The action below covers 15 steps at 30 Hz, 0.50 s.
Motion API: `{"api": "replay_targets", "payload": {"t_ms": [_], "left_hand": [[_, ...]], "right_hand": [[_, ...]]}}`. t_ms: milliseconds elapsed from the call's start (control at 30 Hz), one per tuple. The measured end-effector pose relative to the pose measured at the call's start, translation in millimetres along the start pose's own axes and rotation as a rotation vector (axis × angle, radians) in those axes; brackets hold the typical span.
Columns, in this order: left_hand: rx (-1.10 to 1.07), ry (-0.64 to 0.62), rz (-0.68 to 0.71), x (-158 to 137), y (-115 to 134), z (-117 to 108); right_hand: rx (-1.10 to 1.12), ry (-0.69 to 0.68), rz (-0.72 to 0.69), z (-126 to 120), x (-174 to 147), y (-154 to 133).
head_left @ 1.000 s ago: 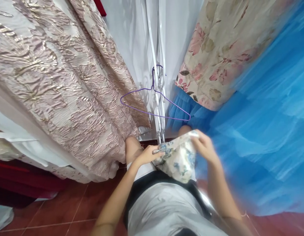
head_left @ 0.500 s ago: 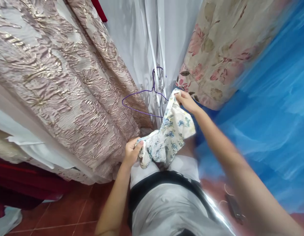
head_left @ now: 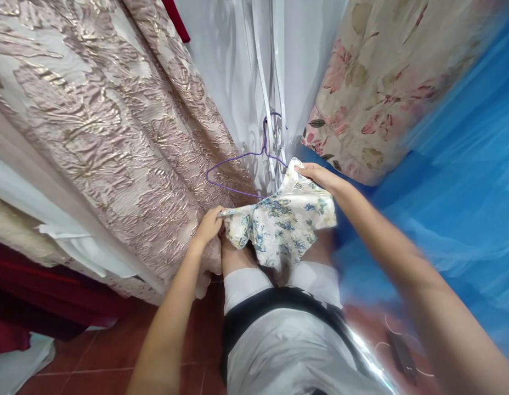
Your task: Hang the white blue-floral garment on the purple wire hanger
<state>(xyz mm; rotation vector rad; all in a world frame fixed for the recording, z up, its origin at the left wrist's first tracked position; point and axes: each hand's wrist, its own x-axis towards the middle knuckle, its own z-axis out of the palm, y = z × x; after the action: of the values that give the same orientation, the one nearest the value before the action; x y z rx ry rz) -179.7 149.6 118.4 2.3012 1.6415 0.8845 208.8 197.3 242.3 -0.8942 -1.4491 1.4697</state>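
Observation:
Between my hands stretches a small white garment with a blue and yellow flower print (head_left: 283,222); its exact kind I cannot make out. My left hand (head_left: 210,224) pinches its left end, at the edge of the shiny pink fabric. Higher up, my right hand (head_left: 320,175) grips the garment's upper right corner between thumb and fingers. Just behind the garment hangs a purple hanger (head_left: 233,159), its right part hidden by the cloth. I cannot tell whether hanger and garment touch.
Pink and gold embossed fabric (head_left: 114,120) hangs on the left. White fabric with long straps (head_left: 260,71) hangs ahead. To the right are a cream floral cloth (head_left: 361,99) and blue tulle (head_left: 456,181). A dark power strip (head_left: 401,354) with white cords lies on the red tiled floor (head_left: 114,362).
My left hand has moved left and up, spreading the garment wider and flatter. My right hand has shifted slightly right and down, still holding its corner.

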Motion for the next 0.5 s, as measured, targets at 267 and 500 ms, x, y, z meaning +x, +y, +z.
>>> {"api": "replay_targets", "payload": {"t_ms": [267,500], "left_hand": [[-0.122,0.52,-0.039,92.9,-0.1,-55.4],[-0.34,0.501,0.136,166.9,49.0,-74.0]], "right_hand": [[-0.002,-0.008,0.039,1.1,0.9,1.4],[0.027,-0.044,0.109,2.5,-11.9,-6.1]]}}
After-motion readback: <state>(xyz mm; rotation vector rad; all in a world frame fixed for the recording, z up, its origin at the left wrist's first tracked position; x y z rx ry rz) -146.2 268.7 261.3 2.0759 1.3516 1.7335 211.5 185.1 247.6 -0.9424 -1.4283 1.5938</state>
